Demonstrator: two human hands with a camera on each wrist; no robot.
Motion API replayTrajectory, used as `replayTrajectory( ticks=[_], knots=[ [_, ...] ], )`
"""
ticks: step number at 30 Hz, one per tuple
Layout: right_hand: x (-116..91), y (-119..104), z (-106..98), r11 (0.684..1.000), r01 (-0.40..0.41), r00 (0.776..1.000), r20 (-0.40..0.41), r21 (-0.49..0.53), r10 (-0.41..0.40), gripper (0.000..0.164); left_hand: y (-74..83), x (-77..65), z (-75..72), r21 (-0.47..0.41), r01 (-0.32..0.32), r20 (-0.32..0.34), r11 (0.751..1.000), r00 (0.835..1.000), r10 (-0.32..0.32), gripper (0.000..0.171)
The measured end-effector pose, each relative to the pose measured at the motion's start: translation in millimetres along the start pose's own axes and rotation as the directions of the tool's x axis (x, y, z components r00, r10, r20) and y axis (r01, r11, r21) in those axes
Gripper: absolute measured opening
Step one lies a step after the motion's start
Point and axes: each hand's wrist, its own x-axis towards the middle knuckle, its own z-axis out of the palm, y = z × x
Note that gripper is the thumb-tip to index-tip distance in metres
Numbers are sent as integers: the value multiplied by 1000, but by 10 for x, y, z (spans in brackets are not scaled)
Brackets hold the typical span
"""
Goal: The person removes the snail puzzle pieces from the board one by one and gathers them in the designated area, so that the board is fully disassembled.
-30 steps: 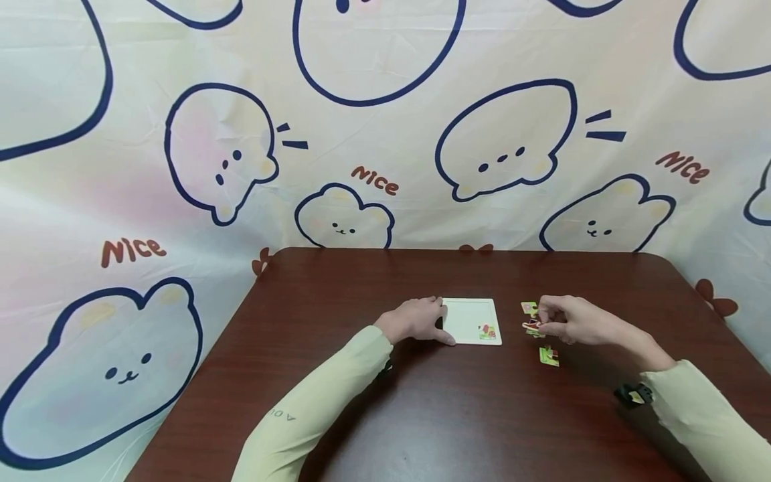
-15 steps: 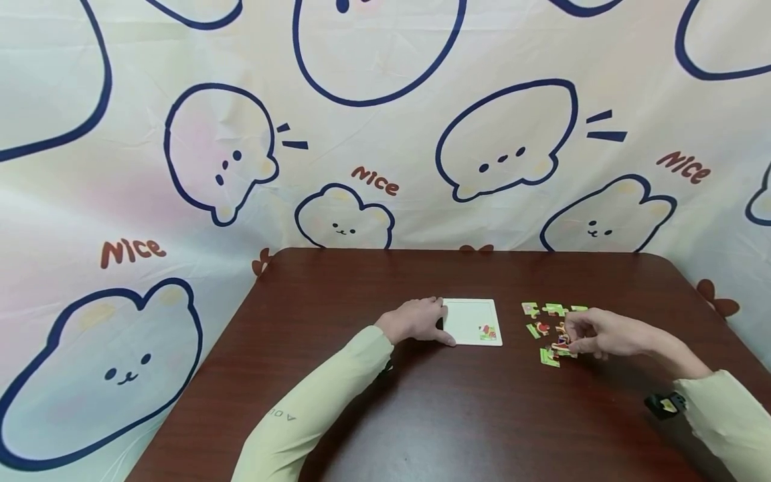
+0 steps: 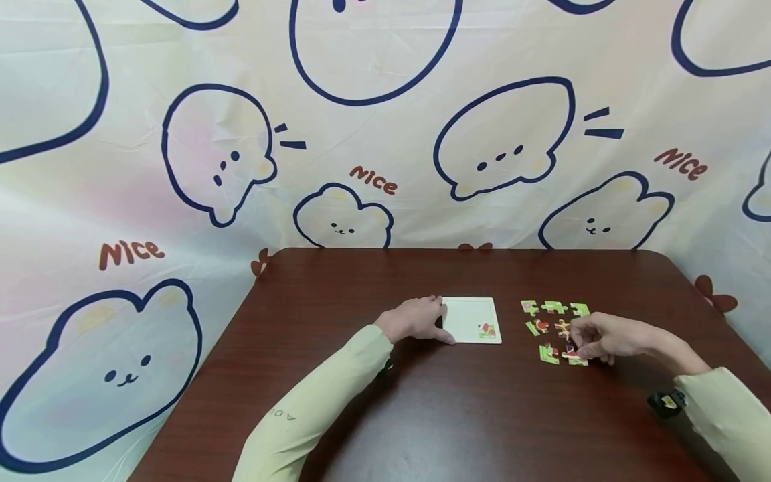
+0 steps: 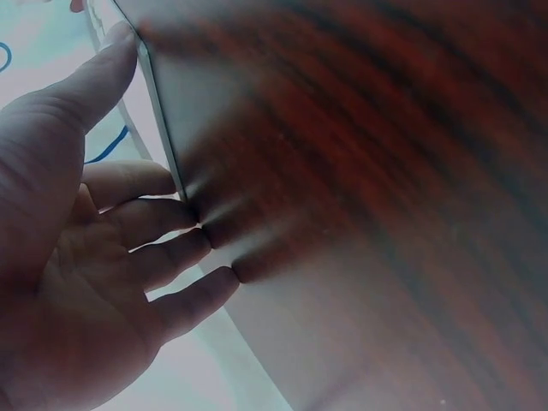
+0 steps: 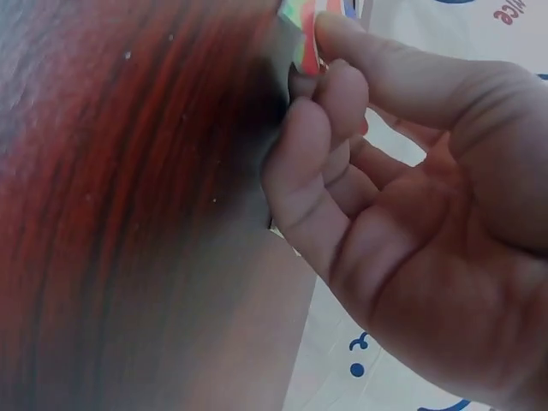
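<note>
A white puzzle board (image 3: 466, 318) with a small printed picture in one corner lies on the table. My left hand (image 3: 415, 320) rests at its left side, fingers fairly straight and thumb at the near edge; the same hand (image 4: 94, 231) has its fingertips down on the tabletop in the left wrist view. Right of the board, my right hand (image 3: 608, 335) pinches a green and red jigsaw piece (image 5: 304, 34) between thumb and fingers, low at the near right of the loose pieces. Its fingers partly hide pieces in the middle and near rows.
Several green jigsaw pieces lie apart in loose rows, among them a far-left piece (image 3: 529, 307), a far-middle piece (image 3: 554, 307) and a near-left piece (image 3: 549, 353). The dark wooden table (image 3: 385, 402) meets a printed cloth backdrop (image 3: 409, 134) behind.
My right hand has moved right, uncovering more loose pieces. The near-row piece at its fingers has shifted right and a little nearer, away from the others. My left hand and the board have stayed.
</note>
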Motion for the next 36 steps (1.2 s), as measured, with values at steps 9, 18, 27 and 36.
replayTrajectory(
  ticks=[9, 18, 27, 36],
  knots=[
    [1, -1, 19, 999, -29, 999, -14, -40, 29, 17, 8, 2, -5, -9, 6, 6, 1000, 1000, -6, 55],
    [18, -88, 25, 996, -83, 995, -51, -44, 81, 11, 24, -2, -4, -4, -3, 13, 1000, 1000, 3, 56],
    [268, -326, 79, 988, -65, 979, -203, -138, 36, 13, 29, -5, -19, -14, -5, 1, 1000, 1000, 5, 53],
    [620, -511, 217, 978, -97, 963, -266, -186, 44, 12, 23, 3, -6, -19, 6, 1, 1000, 1000, -6, 61]
  ],
)
